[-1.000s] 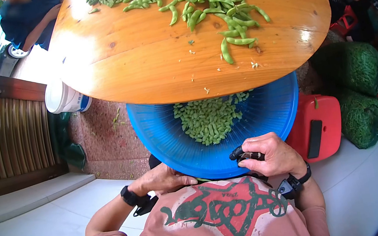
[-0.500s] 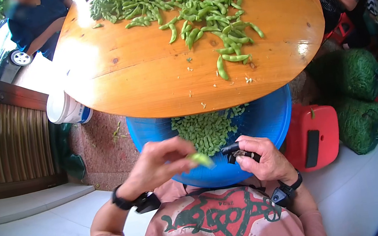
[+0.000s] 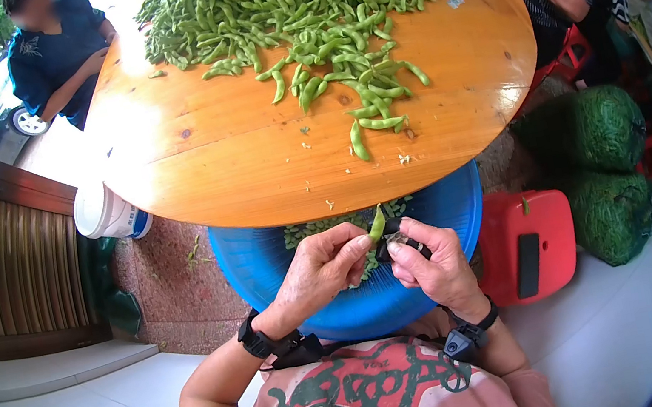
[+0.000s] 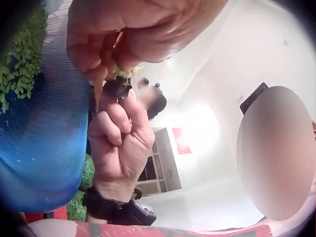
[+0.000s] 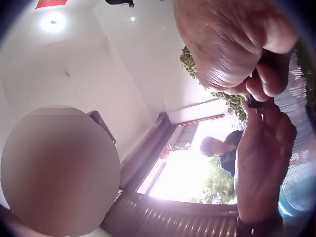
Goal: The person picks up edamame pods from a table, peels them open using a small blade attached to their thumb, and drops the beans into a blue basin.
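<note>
Over the blue basin, the left hand pinches a green bean pod that points upward. Close beside it, the right hand grips a small black tool, its tip near the pod. Shelled green beans lie in the basin, partly hidden by the hands. In the left wrist view the right hand holds the black tool right by the left hand's fingertips. Both hands also meet closely in the right wrist view, where the pod is hard to make out.
A wooden table bearing a heap of pods stands beyond the basin. At the left is a white bucket; at the right are a red stool and green net sacks. Two people are by the table.
The left hand has risen from the lap side to above the basin, bringing a pod to the right hand. The right hand has moved slightly up with the tool. The head view has shifted.
</note>
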A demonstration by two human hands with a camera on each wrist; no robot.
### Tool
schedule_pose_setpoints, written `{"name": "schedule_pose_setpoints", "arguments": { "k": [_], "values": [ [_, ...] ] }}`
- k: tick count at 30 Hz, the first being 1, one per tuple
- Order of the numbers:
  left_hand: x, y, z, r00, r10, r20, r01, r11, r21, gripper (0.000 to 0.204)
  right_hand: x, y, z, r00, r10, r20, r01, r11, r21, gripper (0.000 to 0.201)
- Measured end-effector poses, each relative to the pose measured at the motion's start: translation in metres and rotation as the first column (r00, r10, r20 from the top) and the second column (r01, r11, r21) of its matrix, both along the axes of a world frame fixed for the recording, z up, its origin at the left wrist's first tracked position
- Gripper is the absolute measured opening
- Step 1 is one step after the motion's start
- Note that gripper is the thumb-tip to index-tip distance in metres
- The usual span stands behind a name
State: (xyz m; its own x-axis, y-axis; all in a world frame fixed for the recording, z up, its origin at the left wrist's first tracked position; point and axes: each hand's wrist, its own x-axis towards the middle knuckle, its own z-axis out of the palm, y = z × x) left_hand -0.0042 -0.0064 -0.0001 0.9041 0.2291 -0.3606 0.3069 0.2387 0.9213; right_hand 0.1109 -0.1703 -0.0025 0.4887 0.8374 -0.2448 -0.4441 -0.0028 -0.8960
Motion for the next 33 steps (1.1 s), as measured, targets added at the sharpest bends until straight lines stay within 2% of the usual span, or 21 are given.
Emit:
{"name": "schedule_pose_setpoints", "arguments": {
  "k": [2,4,6,7,9,12,13,14,15,16,17,19,26,27,28,29,31,32,33],
  "values": [
    [-0.002,0.0,-0.001,0.999,0.034,-0.012,-0.035,0.999,-0.039,0.025,0.001,0.003,0.0,0.999,0.011,0.046,-0.011,1.0,-0.001,0.01],
    [-0.003,0.0,-0.003,0.998,0.065,-0.025,-0.067,0.995,-0.08,0.024,0.001,0.005,0.001,1.0,0.021,0.013,-0.021,1.0,-0.001,0.011],
    [-0.005,0.0,-0.005,0.995,0.099,-0.004,-0.098,0.986,0.132,0.024,0.002,0.005,0.0,0.999,0.032,-0.02,-0.032,0.999,-0.002,0.012],
    [-0.005,-0.001,-0.004,0.995,0.1,-0.002,-0.098,0.986,0.131,0.024,0.003,0.005,-0.001,0.999,0.034,-0.019,-0.034,0.999,0.004,0.012],
    [-0.005,-0.003,-0.002,0.988,0.076,0.136,-0.132,0.875,0.466,0.024,0.003,0.005,-0.002,0.999,0.037,-0.016,-0.037,0.999,0.013,0.012],
    [-0.005,-0.002,0.005,0.991,0.008,0.135,-0.081,0.836,0.542,0.026,0.006,0.005,-0.001,0.999,0.035,0.0,-0.035,0.999,0.011,0.011],
    [-0.006,0.0,0.005,0.99,0.007,0.138,-0.082,0.835,0.544,0.026,0.008,0.005,0.0,0.996,0.059,-0.07,-0.055,0.997,0.047,0.01],
    [-0.007,0.002,0.004,0.99,0.046,0.132,-0.058,0.995,0.086,0.026,0.009,0.004,0.001,0.987,0.085,-0.139,-0.074,0.994,0.083,0.01],
    [-0.007,0.004,0.004,0.991,0.076,0.109,-0.028,0.92,-0.392,0.027,0.01,0.003,0.0,0.987,0.083,-0.137,-0.072,0.994,0.086,0.01],
    [-0.006,0.004,0.006,0.989,0.086,0.12,-0.018,0.876,-0.483,0.027,0.01,0.002,-0.001,0.978,0.085,-0.19,-0.069,0.994,0.088,0.009],
    [-0.004,0.003,0.008,0.989,0.086,0.12,-0.017,0.876,-0.482,0.027,0.009,0.002,-0.002,0.966,0.087,-0.242,-0.067,0.994,0.089,0.01],
    [0.0,0.0,0.011,0.993,0.104,0.052,-0.077,0.925,-0.373,0.028,0.01,0.001,0.007,0.974,0.072,-0.216,-0.058,0.996,0.072,0.009],
    [0.004,-0.011,0.0,0.983,0.164,0.086,-0.15,0.978,-0.147,0.026,0.007,0.004,0.015,0.981,0.085,-0.175,-0.075,0.995,0.063,0.008],
    [0.005,-0.013,-0.001,0.971,0.203,0.125,-0.206,0.978,0.009,0.025,0.005,0.006,0.014,0.981,0.086,-0.174,-0.076,0.995,0.064,0.008],
    [0.005,-0.015,-0.002,0.957,0.236,0.169,-0.263,0.951,0.161,0.024,0.003,0.007,0.012,0.981,0.055,-0.187,-0.044,0.997,0.061,0.008],
    [0.006,-0.016,-0.002,0.957,0.236,0.17,-0.263,0.951,0.161,0.024,0.001,0.009,0.011,0.98,0.024,-0.2,-0.013,0.998,0.057,0.009],
    [0.007,-0.017,-0.004,0.934,0.235,0.271,-0.344,0.801,0.491,0.021,0.0,0.013,0.011,0.976,0.011,-0.217,0.002,0.998,0.058,0.01],
    [0.008,-0.018,-0.002,0.933,0.235,0.271,-0.344,0.801,0.49,0.021,-0.001,0.014,0.01,0.972,-0.004,-0.237,0.018,0.998,0.057,0.011],
    [0.008,-0.019,0.001,0.92,0.24,0.312,-0.381,0.741,0.553,0.02,-0.002,0.014,0.01,0.972,-0.004,-0.237,0.018,0.998,0.057,0.011]
  ]
}}
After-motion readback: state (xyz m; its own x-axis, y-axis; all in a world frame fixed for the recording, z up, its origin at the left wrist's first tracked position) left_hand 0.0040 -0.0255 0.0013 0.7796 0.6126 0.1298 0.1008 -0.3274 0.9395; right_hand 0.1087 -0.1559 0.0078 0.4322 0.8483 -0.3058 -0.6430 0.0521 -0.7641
